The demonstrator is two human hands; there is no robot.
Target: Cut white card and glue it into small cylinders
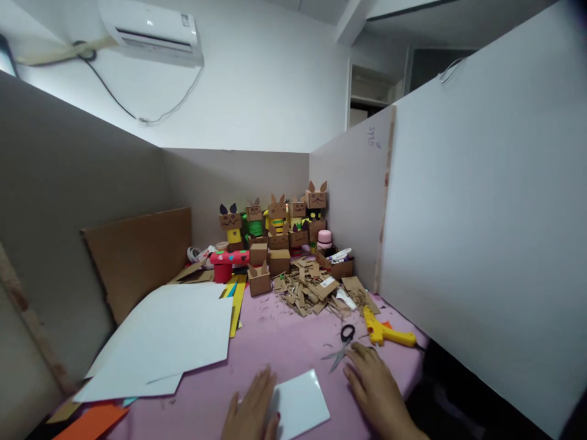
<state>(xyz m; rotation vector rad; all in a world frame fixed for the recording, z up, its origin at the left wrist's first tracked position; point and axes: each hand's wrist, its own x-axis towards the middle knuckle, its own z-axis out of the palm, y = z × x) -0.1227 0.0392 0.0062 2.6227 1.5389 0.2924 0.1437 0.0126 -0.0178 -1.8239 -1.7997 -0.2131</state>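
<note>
Main risk: the scissors (342, 352) are lying w/ blades apart, right by my R hand (376, 385), so a careless sweep could be nicking a finger or poss. scratching the white square (302, 403). The yellow glue gun (387, 333) is sitting on that hand's far side; if it's heating (can't tell), my knuckles could be getting burnt. The square's lying near, btwn my hands: L hand (251, 403) is resting at its left edge, fingers extended, no grip visible; R hand is resting apart, to its right, fingers loosely spread, prob. holding nothing; can't tell if it's touching the scissors.
</note>
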